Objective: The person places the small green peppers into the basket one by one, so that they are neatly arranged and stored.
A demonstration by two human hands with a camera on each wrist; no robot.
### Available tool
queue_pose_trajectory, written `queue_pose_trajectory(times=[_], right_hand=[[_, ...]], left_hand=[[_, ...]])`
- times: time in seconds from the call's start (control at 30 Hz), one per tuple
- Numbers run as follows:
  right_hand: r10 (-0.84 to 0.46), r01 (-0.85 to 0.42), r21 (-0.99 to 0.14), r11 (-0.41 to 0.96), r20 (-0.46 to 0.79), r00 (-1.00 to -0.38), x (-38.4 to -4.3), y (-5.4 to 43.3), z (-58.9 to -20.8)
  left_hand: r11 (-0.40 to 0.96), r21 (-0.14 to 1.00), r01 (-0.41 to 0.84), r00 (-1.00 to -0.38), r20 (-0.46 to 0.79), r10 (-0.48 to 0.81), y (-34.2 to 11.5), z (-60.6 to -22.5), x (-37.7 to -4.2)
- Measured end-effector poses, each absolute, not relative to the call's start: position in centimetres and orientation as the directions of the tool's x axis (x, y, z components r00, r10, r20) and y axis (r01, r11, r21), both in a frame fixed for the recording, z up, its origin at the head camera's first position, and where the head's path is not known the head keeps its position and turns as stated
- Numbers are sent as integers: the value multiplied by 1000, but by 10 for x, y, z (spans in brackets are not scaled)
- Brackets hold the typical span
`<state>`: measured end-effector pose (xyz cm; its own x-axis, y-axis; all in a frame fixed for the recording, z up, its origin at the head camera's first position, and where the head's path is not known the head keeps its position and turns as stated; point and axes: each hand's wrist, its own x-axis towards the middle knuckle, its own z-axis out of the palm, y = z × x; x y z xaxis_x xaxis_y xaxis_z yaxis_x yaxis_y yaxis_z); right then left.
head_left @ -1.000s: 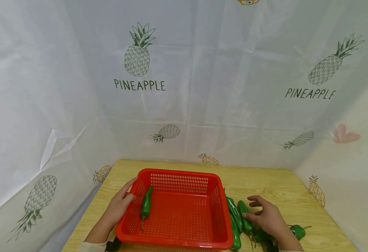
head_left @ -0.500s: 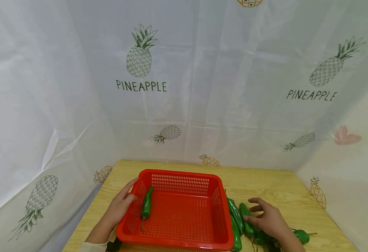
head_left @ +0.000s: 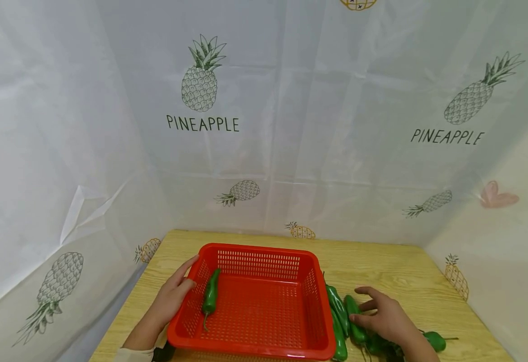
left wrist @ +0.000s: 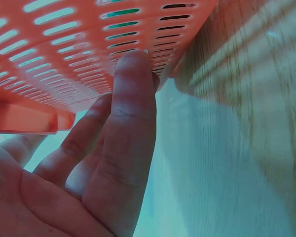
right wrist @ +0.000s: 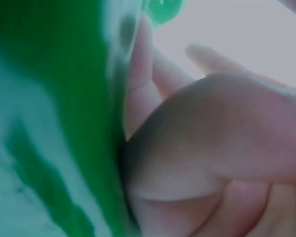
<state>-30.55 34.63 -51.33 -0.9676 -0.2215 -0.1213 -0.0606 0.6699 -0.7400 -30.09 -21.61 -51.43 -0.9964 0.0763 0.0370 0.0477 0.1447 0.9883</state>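
Note:
A red perforated plastic basket (head_left: 264, 349) stands on the table, with one green pepper (head_left: 210, 294) lying along its left side. My left hand (head_left: 169, 301) holds the basket's left edge, thumb at the rim; in the left wrist view its fingers (left wrist: 130, 118) touch the slotted outer wall. Right of the basket, my right hand (head_left: 383, 314) grips a green pepper (head_left: 356, 327), its thumb across it and fingers on the far side. That pepper (right wrist: 39, 123) fills the left of the right wrist view, the thumb (right wrist: 182, 148) pressed to its edge.
Two more green peppers (head_left: 338, 311) lie close against the basket's right wall. Others are partly hidden under the right hand, and one pepper (head_left: 435, 341) lies to its right. A white pineapple-print sheet (head_left: 264, 125) encloses the wooden table (head_left: 381, 256).
The pepper under my right hand has shifted slightly toward the body. The pepper at the far right has moved a little further right. My left hand and the basket stay nearly still.

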Motion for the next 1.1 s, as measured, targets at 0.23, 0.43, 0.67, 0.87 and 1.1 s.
queue_pose_trajectory(times=[0.23, 0.43, 0.67, 0.87, 1.1], right_hand=[[-272, -114, -727, 678, -105, -956, -306, 348, -515], [-292, -123, -737, 665, -104, -951, -304, 347, -514], [-293, -129, -740, 660, -95, -951, -305, 347, -516], [-295, -116, -751, 650, -109, -949, -306, 347, -516], [-332, -135, -761, 635, -111, -937, -305, 349, -515]], left_hand=[[131, 990, 56, -994, 44, 96, -217, -516, -302], [129, 990, 60, -994, 47, 104, -217, -516, -301], [137, 988, 65, -994, 53, 95, -217, -516, -301], [144, 988, 63, -995, 51, 86, -216, -514, -300], [146, 987, 65, -995, 52, 87, -215, -514, -299]])
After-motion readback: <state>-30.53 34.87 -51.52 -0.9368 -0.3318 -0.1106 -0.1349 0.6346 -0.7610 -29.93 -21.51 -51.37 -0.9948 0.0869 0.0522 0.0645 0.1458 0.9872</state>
